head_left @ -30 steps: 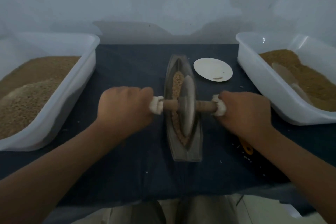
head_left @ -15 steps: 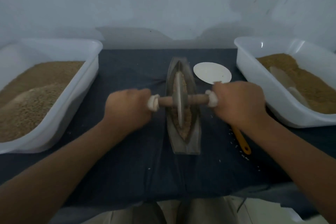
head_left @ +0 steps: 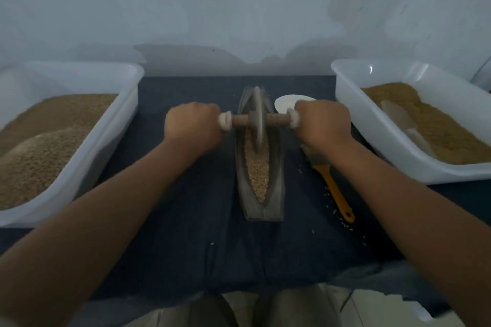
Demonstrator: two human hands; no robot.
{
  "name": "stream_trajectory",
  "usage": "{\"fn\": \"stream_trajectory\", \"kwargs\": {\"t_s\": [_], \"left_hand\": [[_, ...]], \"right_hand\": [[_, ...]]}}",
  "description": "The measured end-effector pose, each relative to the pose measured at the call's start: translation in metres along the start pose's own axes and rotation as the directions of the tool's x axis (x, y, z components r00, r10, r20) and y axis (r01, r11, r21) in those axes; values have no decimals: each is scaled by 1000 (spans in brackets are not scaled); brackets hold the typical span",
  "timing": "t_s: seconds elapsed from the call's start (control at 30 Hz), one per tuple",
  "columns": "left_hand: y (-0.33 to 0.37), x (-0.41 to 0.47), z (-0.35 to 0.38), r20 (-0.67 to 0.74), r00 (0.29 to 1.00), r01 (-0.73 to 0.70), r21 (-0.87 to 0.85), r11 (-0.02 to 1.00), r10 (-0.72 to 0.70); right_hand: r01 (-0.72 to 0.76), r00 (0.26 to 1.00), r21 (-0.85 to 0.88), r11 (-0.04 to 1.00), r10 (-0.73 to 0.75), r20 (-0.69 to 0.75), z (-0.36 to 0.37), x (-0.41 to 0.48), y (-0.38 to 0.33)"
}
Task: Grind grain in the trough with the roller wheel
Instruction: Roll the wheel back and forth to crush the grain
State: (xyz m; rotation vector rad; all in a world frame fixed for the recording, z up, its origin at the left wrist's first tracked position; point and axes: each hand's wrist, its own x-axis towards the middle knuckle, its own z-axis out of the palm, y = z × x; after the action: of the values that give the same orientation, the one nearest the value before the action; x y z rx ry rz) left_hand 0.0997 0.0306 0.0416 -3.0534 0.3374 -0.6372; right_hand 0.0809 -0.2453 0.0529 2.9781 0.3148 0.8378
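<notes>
Dark cloth (head_left: 186,220) under everything, left tub (head_left: 106,141) brimming, and the left hand (head_left: 192,125) is fisted round one wrapped axle end, wheel (head_left: 258,117) upright at the far tip of the trough (head_left: 276,194), grain (head_left: 257,167) lying in the channel nearer the person, right hand (head_left: 322,125) fisted round the other end. Push unevenly and that wheel could ride over the far lip and scatter grain, I'd say; plate (head_left: 285,105), yellow-handled brush (head_left: 336,188) and right tub (head_left: 372,135) crowd the right hand's side.

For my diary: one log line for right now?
left hand, right hand: grip handle; wheel: far end of trough; grain: in trough
</notes>
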Motion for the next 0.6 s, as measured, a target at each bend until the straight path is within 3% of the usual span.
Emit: {"fn": "stream_trajectory", "kwargs": {"t_s": [0.07,0.17,0.23,0.33,0.47,0.6], "left_hand": [[-4,-41,-5,-68,994,-81,7,997,81],[-14,-91,-13,-170,970,-190,-70,979,176],[-14,-102,-8,-167,973,-173,-83,981,157],[-10,-75,5,-212,974,-105,-94,990,83],[-3,7,2,-66,997,-26,14,1000,27],[3,18,-14,65,997,-33,10,999,33]], "right_hand": [[-7,1000,-41,999,7,-1,-6,-34,0],[97,995,45,994,-95,-37,-20,-75,6],[138,990,53,989,-136,-45,-23,-78,7],[67,996,-42,997,-70,-59,-9,-47,2],[-76,997,-54,996,77,17,18,4,5],[-87,992,-29,996,89,90,13,-2,6]]}}
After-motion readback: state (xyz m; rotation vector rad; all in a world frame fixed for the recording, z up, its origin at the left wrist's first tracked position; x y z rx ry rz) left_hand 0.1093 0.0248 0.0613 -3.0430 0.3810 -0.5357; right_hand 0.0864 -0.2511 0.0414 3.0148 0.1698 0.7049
